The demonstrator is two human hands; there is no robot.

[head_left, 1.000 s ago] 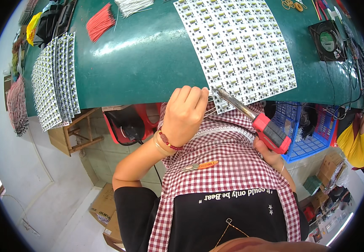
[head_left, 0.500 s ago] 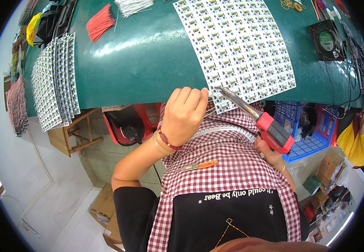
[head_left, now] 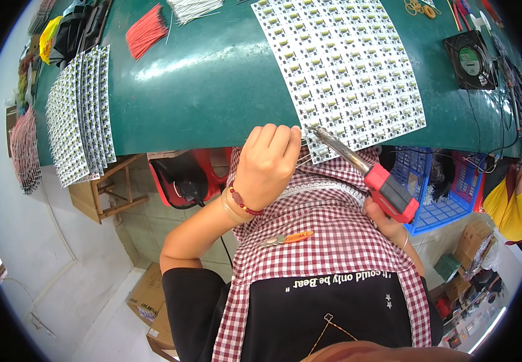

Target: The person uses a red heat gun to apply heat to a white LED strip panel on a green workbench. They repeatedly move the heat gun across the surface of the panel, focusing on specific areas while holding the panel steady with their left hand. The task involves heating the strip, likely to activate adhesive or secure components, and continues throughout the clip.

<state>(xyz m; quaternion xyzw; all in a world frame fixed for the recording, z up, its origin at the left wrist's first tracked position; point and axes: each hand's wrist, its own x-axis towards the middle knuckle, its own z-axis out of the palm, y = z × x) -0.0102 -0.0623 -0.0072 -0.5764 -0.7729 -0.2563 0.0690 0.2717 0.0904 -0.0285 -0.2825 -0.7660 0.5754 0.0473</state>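
My right hand (head_left: 385, 221) is wrapped round a red and black soldering iron (head_left: 396, 192). The iron's metal tip meets the lower left corner of a large white sheet of circuit boards (head_left: 348, 78), or hovers just over it. At that same corner my left hand (head_left: 267, 160) is closed, knuckles up, with thumb and forefinger by the sheet's edge. Thin pale wires (head_left: 303, 158) stick out below its fingers; the grip itself is hidden behind the hand. The sheet lies on the green table (head_left: 200, 96) and slightly overhangs its near edge.
A fanned stack of similar sheets (head_left: 80, 117) lies at the left. Red wires (head_left: 146, 31) and white wires (head_left: 193, 8) lie at the far side. A black fan (head_left: 469, 60) stands at the right, near cables. Below the table is a blue crate (head_left: 442, 217).
Hardly anything differs. The soldering iron's handle and my right hand have shifted very slightly left; the left hand keeps its place at the sheet's corner.
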